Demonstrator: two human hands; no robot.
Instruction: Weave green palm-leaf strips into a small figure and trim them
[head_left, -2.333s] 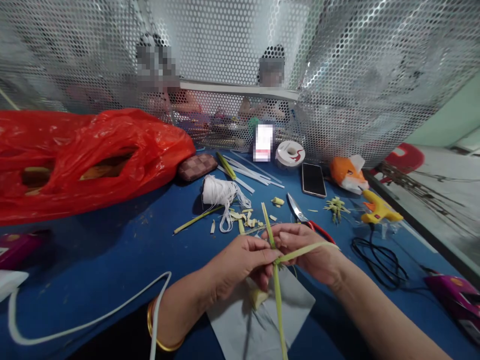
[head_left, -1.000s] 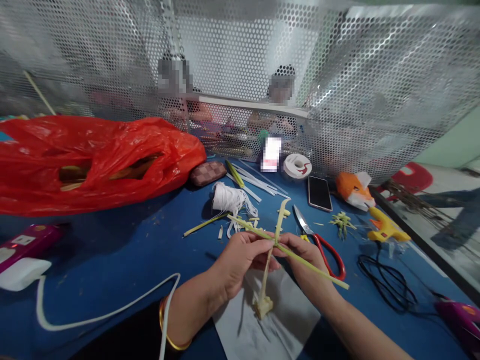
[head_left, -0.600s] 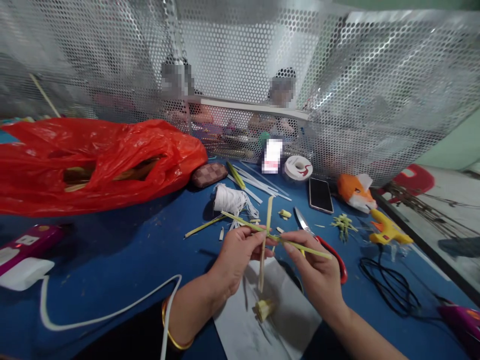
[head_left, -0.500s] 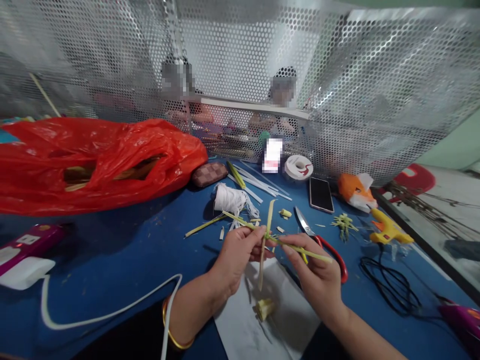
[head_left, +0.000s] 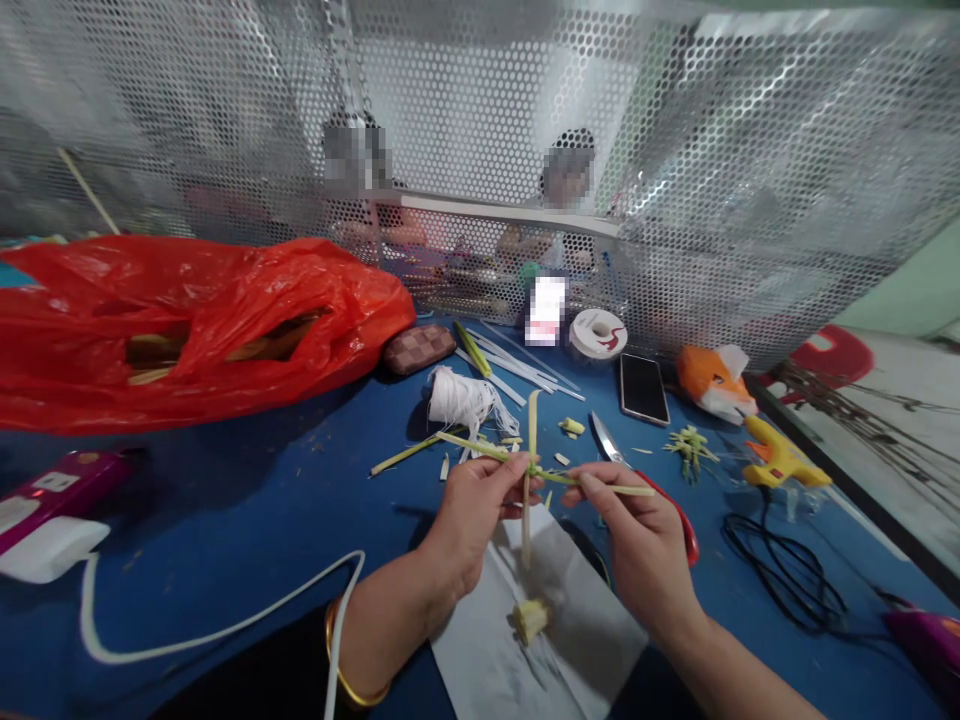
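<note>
Crossed green leaf strips [head_left: 533,425] meet at a small knot between my hands, with ends pointing up, down, left and right. My left hand [head_left: 480,510] is closed, pinching the strips at the crossing. My right hand [head_left: 641,530] is closed too, its thumb and fingers gripping the strip that runs to the right. Below the hands, a short cut piece of stalk [head_left: 530,620] rests on a white sheet [head_left: 472,660]. Scissors with red handles [head_left: 686,535] lie beside my right hand, partly hidden by it. A white thread spool [head_left: 457,398] lies beyond my left hand.
A red plastic bag [head_left: 225,330] fills the back left. Along the back are a checkered pouch [head_left: 420,348], a ribbon roll [head_left: 598,334] and a dark phone [head_left: 643,389]. A yellow glue gun [head_left: 787,460] lies right. A white cable [head_left: 225,630] crosses the left front.
The upright strip has tilted slightly left at its top, and its lower end has swung a little right. My right hand's fingers have shifted on the right-hand strip. The left hand barely moved.
</note>
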